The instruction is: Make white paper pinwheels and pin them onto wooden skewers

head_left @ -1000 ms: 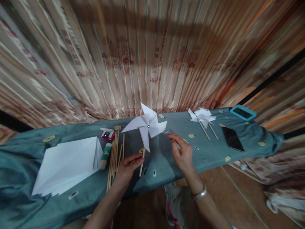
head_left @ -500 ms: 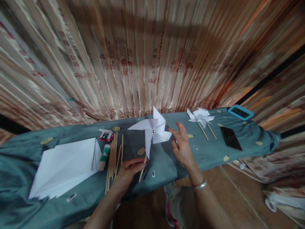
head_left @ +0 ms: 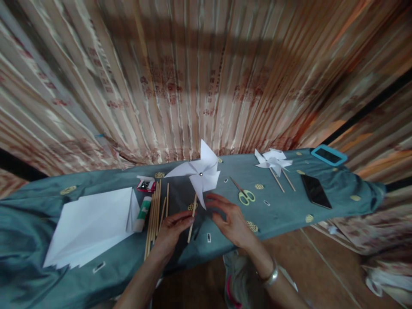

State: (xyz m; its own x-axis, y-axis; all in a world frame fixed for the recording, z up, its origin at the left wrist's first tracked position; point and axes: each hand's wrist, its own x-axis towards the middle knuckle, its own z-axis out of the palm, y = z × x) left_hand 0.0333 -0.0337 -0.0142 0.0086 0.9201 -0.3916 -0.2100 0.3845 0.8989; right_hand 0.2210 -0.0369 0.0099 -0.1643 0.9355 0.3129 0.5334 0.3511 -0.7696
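Note:
My left hand (head_left: pixel 172 229) pinches the wooden stick (head_left: pixel 192 219) of a white paper pinwheel (head_left: pixel 198 174) and holds it upright above the teal cloth. A shiny pin sits at the pinwheel's hub. My right hand (head_left: pixel 229 218) hovers just right of the stick, below the lowest blade, fingers spread and curved with nothing in them. A bracelet circles my right wrist. Scissors with yellow-green handles (head_left: pixel 243 194) lie on the cloth to the right of my right hand.
On the teal cloth (head_left: pixel 283 206): white folded paper sheets (head_left: pixel 93 223), a glue stick (head_left: pixel 142 212), several wooden sticks (head_left: pixel 155 210), a small red box (head_left: pixel 145 184). Two finished pinwheels (head_left: pixel 273 160), a black phone (head_left: pixel 315 191) and a blue-framed device (head_left: pixel 328 155) lie right. A curtain hangs behind.
My right hand put the scissors down on the cloth, reached to the pinwheel's right blade, then came back down beside the stick. The pinwheel has turned slightly.

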